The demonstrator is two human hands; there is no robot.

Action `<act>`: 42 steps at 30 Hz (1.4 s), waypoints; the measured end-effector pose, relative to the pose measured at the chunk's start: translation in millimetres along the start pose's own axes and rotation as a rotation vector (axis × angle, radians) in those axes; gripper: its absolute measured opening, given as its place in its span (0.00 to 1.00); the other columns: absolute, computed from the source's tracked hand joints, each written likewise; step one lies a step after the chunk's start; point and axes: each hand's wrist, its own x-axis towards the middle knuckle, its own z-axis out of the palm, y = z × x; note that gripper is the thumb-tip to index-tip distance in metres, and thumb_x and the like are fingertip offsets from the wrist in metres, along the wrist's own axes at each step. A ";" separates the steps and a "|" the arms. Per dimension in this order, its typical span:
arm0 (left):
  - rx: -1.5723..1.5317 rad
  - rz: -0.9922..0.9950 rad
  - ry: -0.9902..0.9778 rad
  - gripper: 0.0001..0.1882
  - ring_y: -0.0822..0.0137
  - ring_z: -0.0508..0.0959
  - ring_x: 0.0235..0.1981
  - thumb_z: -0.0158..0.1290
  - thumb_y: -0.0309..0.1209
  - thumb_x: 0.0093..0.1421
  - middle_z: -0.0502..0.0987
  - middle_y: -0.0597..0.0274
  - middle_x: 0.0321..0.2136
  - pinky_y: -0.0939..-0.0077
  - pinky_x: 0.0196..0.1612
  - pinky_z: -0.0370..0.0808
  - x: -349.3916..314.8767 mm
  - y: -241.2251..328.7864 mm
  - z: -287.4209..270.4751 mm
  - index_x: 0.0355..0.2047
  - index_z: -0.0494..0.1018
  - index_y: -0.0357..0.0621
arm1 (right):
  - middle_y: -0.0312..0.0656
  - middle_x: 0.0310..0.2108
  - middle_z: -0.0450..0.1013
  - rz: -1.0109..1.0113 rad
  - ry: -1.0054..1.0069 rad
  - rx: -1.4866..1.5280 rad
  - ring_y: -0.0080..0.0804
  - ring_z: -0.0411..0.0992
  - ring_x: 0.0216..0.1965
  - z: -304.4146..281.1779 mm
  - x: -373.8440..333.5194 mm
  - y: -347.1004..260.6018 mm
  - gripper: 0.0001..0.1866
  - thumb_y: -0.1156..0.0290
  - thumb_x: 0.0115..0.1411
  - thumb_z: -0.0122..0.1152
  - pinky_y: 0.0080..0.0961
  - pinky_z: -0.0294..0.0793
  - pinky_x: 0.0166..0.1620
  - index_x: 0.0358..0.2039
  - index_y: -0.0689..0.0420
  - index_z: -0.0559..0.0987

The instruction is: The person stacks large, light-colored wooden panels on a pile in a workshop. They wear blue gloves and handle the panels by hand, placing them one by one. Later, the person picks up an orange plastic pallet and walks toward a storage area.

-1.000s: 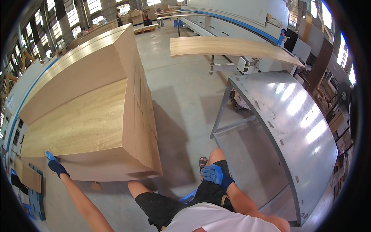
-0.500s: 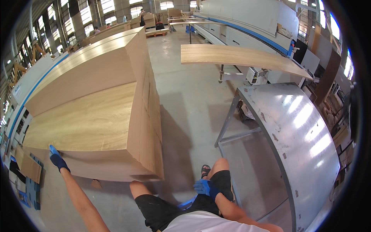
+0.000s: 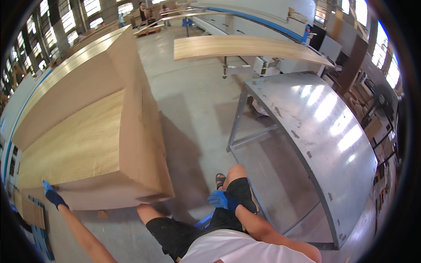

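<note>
Touching stacked boards (image 3: 74, 142), left hand (image 3: 53, 194) unclenched, right hand (image 3: 222, 200) over thigh (image 3: 243, 192), grip unclear.

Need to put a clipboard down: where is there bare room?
Bare: the top of the metal table; the floor between it and the board stack; the stack's lower step, except where the left hand touches its near edge. Crowded: beyond the table's right side, around the fan and leaning panels.

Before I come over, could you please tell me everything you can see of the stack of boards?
The stack of boards shows pale yellowish, wood-grained tops and plain tan sides, looking like wood panel. Its boards lie flat in two levels, the nearer lower than the farther. It stands at front left; the gloved left hand touches its near top edge.
</note>
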 end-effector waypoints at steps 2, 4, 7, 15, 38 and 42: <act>0.017 -0.166 -0.159 0.32 0.68 0.75 0.35 0.44 0.53 0.65 0.79 0.59 0.37 0.74 0.41 0.71 37.6 -8.2 -13.1 0.49 0.74 0.31 | 0.44 0.55 0.68 -0.061 -0.138 0.016 0.41 0.69 0.51 -12.8 7.1 1.8 0.19 0.60 0.68 0.42 0.38 0.69 0.53 0.54 0.55 0.68; 0.015 -0.303 -0.256 0.31 0.68 0.74 0.39 0.43 0.51 0.67 0.78 0.60 0.44 0.75 0.45 0.71 33.8 -31.3 -21.1 0.55 0.70 0.33 | 0.47 0.59 0.65 0.172 -0.071 0.291 0.42 0.65 0.58 -4.9 9.2 -5.9 0.21 0.63 0.68 0.41 0.40 0.65 0.58 0.58 0.57 0.66; -0.025 0.042 -0.088 0.32 0.69 0.74 0.46 0.41 0.50 0.68 0.75 0.62 0.51 0.77 0.51 0.69 20.9 -32.4 -32.5 0.59 0.64 0.33 | 0.46 0.58 0.66 0.253 0.136 0.207 0.41 0.66 0.57 27.2 5.9 -23.1 0.21 0.62 0.67 0.43 0.39 0.66 0.57 0.58 0.57 0.66; -0.031 -0.062 -0.104 0.36 0.65 0.72 0.53 0.42 0.53 0.67 0.72 0.54 0.54 0.77 0.58 0.63 6.8 4.9 -16.5 0.58 0.64 0.29 | 0.44 0.53 0.71 0.125 0.014 0.290 0.41 0.70 0.52 27.3 3.7 -35.6 0.23 0.54 0.67 0.46 0.39 0.69 0.54 0.56 0.56 0.69; -0.466 -1.089 -0.825 0.14 0.69 0.78 0.33 0.49 0.37 0.63 0.80 0.61 0.35 0.76 0.36 0.73 -538.4 211.7 -1.7 0.43 0.77 0.43 | 0.45 0.51 0.71 -0.581 0.282 0.139 0.39 0.71 0.49 38.9 60.2 -460.2 0.28 0.49 0.62 0.54 0.38 0.70 0.52 0.54 0.55 0.69; -0.404 -0.983 -0.911 0.14 0.71 0.78 0.32 0.50 0.35 0.64 0.80 0.62 0.34 0.77 0.35 0.73 -549.2 216.1 16.8 0.44 0.77 0.40 | 0.44 0.51 0.71 -0.551 0.251 0.192 0.39 0.71 0.50 43.7 78.3 -468.7 0.26 0.49 0.62 0.53 0.39 0.69 0.54 0.53 0.55 0.70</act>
